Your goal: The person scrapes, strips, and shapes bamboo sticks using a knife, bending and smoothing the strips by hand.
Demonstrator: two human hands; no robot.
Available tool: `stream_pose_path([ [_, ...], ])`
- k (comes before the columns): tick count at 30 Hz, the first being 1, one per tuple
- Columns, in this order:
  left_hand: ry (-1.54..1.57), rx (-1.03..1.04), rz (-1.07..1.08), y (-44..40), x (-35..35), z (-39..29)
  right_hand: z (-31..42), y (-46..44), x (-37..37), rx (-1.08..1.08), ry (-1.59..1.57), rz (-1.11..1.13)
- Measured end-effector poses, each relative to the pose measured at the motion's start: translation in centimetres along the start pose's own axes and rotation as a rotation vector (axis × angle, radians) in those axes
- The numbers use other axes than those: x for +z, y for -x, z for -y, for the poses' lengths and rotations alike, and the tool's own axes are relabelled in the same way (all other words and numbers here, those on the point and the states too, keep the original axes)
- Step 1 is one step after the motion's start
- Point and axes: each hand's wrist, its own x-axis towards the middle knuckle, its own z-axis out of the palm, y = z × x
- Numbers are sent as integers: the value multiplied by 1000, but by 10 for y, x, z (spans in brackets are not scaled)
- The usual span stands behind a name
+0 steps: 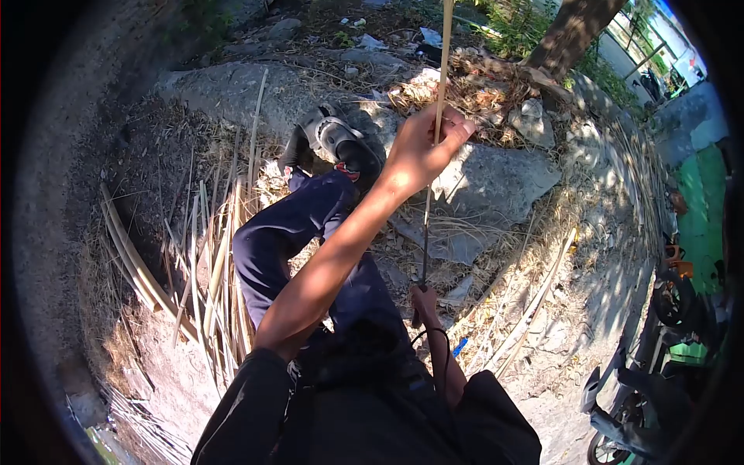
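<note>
My left hand (434, 143) is raised in front of me, its fingers closed around a long, thin, pale strip (445, 58) that looks like split bamboo. The strip runs upright from the top edge of the view down past the hand. Lower down, near my lap, my right hand (424, 300) is closed on the handle of a narrow dark blade (425, 252), which looks like a knife seen edge-on. The blade points up along the strip's lower end; whether they touch, I cannot tell. A thin black cord (438, 332) loops by my right wrist.
Several long pale strips (213, 271) lean and lie at my left; more strips (535, 314) lie at right. My shoes (341, 143) rest by large rocks (496, 190). A tree trunk (573, 35) stands behind. A motorcycle (643, 403) is at lower right, a small blue object (460, 346) nearer.
</note>
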Motion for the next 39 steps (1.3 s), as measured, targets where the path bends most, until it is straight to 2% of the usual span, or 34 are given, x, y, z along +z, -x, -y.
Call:
stream_pose_path([
  [1, 10, -62, 11, -1, -4, 5, -1, -2, 1, -36, 6, -16],
  [2, -49, -22, 24, 0, -8, -1, -7, -5, 0, -74, 12, -35],
  [5, 40, 59, 60, 3, -4, 14, -8, -7, -1, -47, 67, -28],
  [8, -8, 2, -26, 4, -4, 17, 11, 0, 0, -65, 144, -63],
  [11, 273, 88, -93, 6, -5, 22, -1, 0, 8, -137, 136, -98],
  [14, 205, 107, -83, 7, -4, 18, -7, -8, 11, -213, 101, -109],
  [16, 146, 85, -90, 8, -3, 19, -7, -14, 14, -36, 41, 14],
  [19, 254, 135, -95, 9, -6, 22, -1, -7, 18, -128, 56, -75],
  [23, 211, 70, -84, 8, -10, 18, -24, -20, 15, -31, 8, -62],
  [25, 272, 78, -113, 10, -9, 19, -31, -29, 7, 18, -25, 74],
  [28, 354, 64, -74, 12, -13, 22, -35, -30, 0, 10, -33, 89],
  [32, 257, 57, -47, 15, -15, 19, -32, -29, 4, 30, -31, 112],
  [34, 264, 53, -47, 15, -17, 15, -28, -22, 13, -99, 102, -8],
  [37, 235, 66, -33, 18, -17, 14, -15, -4, 16, -129, 7, -31],
  [39, 201, 81, -11, 19, -18, 14, -28, -14, 16, -47, 23, 9],
])
